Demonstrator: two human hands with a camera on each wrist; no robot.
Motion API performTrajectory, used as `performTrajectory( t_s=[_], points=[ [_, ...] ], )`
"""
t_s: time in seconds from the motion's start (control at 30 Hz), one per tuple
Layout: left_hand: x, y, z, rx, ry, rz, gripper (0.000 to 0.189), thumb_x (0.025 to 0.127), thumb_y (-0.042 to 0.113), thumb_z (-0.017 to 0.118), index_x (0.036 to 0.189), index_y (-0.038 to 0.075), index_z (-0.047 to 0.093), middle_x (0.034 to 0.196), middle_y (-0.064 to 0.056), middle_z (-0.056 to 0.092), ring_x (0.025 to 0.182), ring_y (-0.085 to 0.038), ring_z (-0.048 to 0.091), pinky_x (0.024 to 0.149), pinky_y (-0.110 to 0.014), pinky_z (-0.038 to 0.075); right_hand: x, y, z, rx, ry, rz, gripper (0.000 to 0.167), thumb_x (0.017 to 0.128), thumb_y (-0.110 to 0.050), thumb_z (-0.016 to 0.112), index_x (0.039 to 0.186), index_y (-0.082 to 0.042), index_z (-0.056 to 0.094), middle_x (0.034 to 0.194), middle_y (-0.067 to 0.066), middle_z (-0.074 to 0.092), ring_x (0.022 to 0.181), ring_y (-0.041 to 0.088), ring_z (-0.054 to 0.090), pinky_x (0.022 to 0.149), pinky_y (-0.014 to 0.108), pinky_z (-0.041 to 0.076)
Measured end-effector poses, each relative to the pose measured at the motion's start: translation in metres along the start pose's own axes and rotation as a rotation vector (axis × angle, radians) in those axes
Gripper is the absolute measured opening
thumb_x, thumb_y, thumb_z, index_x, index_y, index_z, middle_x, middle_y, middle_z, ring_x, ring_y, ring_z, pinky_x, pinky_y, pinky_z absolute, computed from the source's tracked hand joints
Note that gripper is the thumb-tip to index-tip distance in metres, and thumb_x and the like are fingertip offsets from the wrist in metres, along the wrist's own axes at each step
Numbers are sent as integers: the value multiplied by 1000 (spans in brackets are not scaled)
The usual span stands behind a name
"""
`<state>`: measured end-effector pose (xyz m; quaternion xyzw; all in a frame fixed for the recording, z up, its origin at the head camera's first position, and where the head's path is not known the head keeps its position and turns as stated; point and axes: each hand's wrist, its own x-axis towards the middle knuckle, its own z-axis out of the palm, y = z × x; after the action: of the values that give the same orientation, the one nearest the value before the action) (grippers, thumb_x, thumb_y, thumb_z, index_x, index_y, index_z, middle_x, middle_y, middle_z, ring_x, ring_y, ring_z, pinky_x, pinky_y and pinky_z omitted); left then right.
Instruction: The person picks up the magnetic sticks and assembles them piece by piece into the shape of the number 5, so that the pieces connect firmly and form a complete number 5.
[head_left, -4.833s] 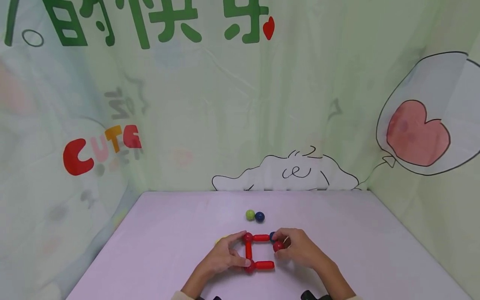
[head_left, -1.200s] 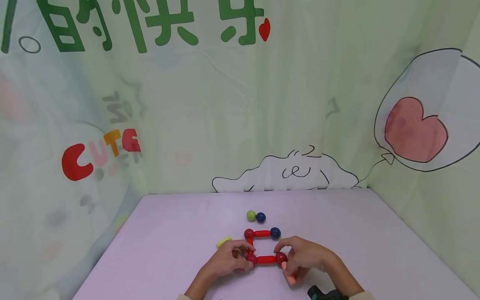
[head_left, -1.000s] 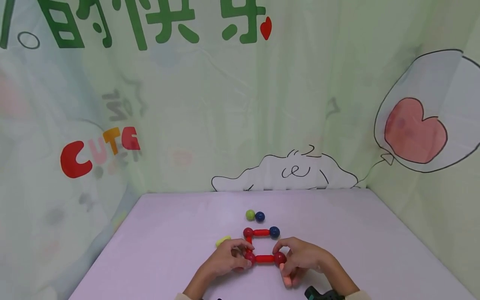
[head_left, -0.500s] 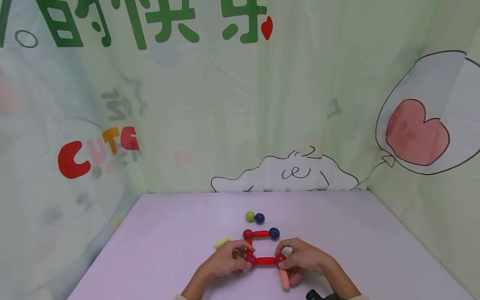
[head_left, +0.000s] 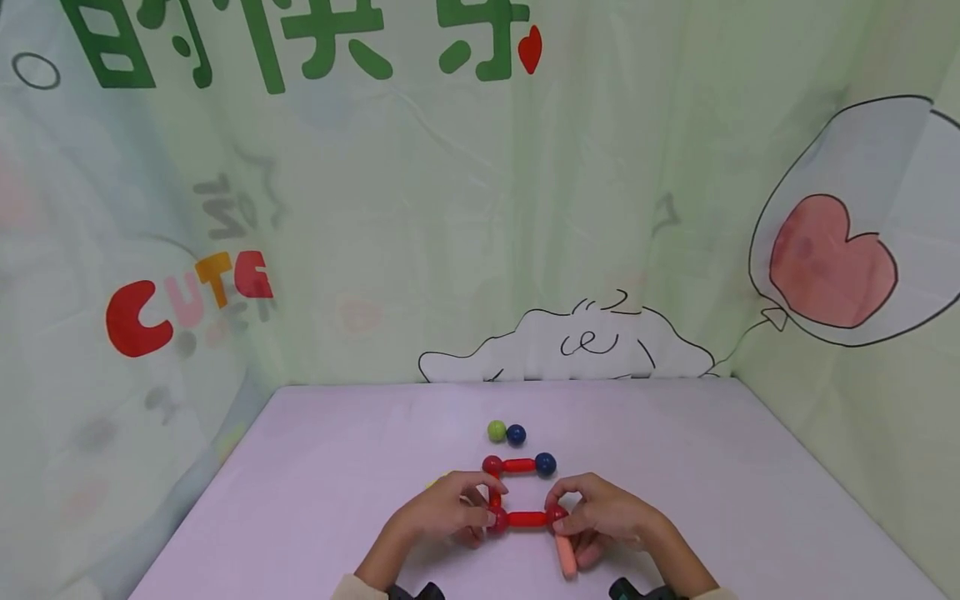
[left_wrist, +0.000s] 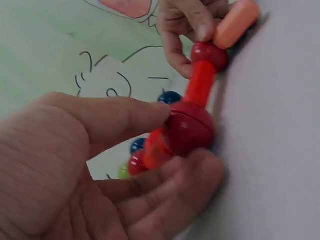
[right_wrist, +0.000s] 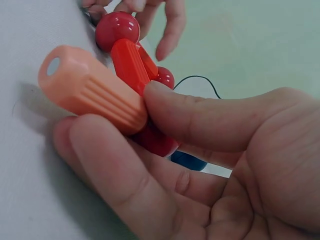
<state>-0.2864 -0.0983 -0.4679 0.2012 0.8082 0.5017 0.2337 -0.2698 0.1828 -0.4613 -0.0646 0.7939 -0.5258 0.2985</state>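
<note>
Red magnetic rods and balls form a three-sided frame on the table. My left hand (head_left: 446, 510) pinches the near-left red ball (left_wrist: 192, 132) between thumb and fingers. A red rod (head_left: 527, 519) runs from it to the near-right red ball (left_wrist: 209, 56), which my right hand (head_left: 611, 510) pinches. From that ball an orange magnetic rod (right_wrist: 97, 90) points toward the front, its silver end tip showing in the right wrist view. The far side has a red ball (head_left: 492, 465), a red rod (head_left: 518, 465) and a blue ball (head_left: 545, 464) at the right end.
Beyond the frame, a green ball (head_left: 497, 431) and a dark blue ball (head_left: 516, 434) sit side by side. A yellow piece (head_left: 433, 482) lies mostly hidden behind my left hand. The pale table (head_left: 337, 442) ends at a printed curtain (head_left: 360, 250).
Earlier my right hand held a red ball by the blue one; it now sits on the near rod's end. The orange rod has appeared there and swung to point frontward. My left hand shifted nearer.
</note>
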Motion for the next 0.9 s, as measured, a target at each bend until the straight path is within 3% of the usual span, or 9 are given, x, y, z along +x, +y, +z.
performTrajectory(
  t_s=[0.17,0.3,0.43,0.57,0.7,0.9],
  points=[
    [8,24,-11,245,69,-32,33,93,14,68,125,19,67,81,-3,67,63,-22,67,62,-35,56,0,2,0,9,1,-8,27,92,-15,75,117,-9,67,82,10,71,56,17,65,58,27,57],
    [20,43,-13,354,144,-69,36,94,19,70,128,14,59,78,-5,63,60,-22,62,59,-35,54,1,3,-1,16,0,-8,27,92,-17,75,116,-10,68,81,10,72,56,16,66,58,26,57],
    [37,61,-12,441,220,-60,41,93,22,72,130,14,55,84,-5,62,65,-19,60,59,-33,52,0,3,-2,18,1,-8,27,92,-17,75,117,-10,68,80,10,71,56,16,67,57,27,57],
    [58,73,-12,588,288,-20,41,92,22,73,129,15,59,101,-4,63,80,-17,58,65,-34,55,0,2,-4,23,3,-11,28,91,-18,75,117,-10,69,79,10,71,55,15,66,58,26,57],
    [76,71,-8,683,347,17,37,91,21,73,127,18,64,115,-5,62,91,-17,59,74,-38,57,0,4,-5,27,13,-18,30,92,-18,75,119,-9,68,81,10,70,57,16,66,60,27,57],
    [91,51,4,661,395,25,38,92,19,72,130,19,66,134,-5,60,106,-21,62,85,-42,58,-1,7,-5,71,17,-24,38,90,-15,77,125,-7,65,81,10,68,62,18,68,62,30,59]
  ],
)
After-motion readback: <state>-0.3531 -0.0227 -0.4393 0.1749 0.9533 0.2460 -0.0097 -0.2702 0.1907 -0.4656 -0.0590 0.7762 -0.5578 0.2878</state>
